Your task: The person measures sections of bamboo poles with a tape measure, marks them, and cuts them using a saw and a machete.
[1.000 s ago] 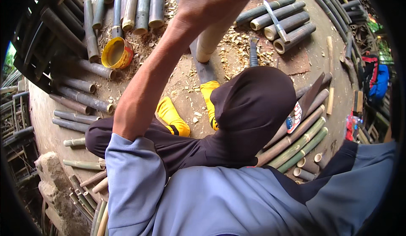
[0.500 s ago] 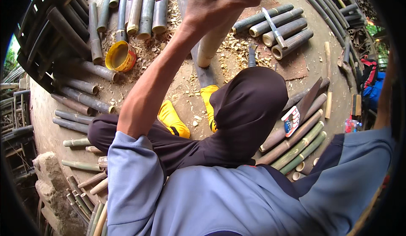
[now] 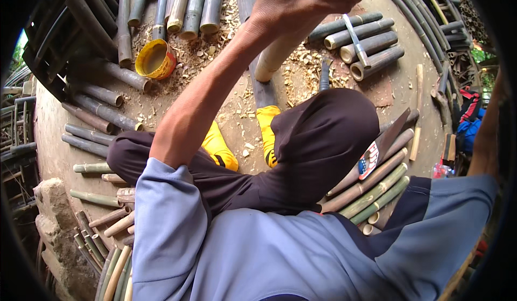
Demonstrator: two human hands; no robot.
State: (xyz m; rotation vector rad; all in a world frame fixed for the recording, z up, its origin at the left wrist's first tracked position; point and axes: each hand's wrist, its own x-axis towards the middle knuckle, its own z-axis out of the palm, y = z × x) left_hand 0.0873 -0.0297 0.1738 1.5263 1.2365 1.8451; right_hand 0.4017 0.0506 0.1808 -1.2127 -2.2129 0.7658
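At the top of the head view, my left hand (image 3: 291, 3) is wrapped around a pale, thick bamboo tube (image 3: 276, 57). The tube leans, its upper end by the hand and its lower end over a dark bamboo length (image 3: 263, 93) lying between my feet; whether the two touch I cannot tell. Along the right rim my right forearm (image 3: 486, 131) is raised, and its hand is out of the picture. Beside my bent knee lies a tool with a black ribbed handle (image 3: 325, 75). A metal-bladed tool (image 3: 356, 41) rests across several cut bamboo tubes (image 3: 375, 46).
Wood chips (image 3: 215, 50) litter the ground. A yellow bucket (image 3: 156, 59) stands left of my arm, near rows of bamboo tubes (image 3: 188, 10). At right, a handsaw (image 3: 370, 160) with a patterned handle lies on bamboo poles (image 3: 371, 185). A rough stone block (image 3: 54, 215) sits at lower left.
My left hand has shifted right with the bamboo tube, whose upper part leans further right. The whole view has shifted slightly. My right arm stays raised at the rim.
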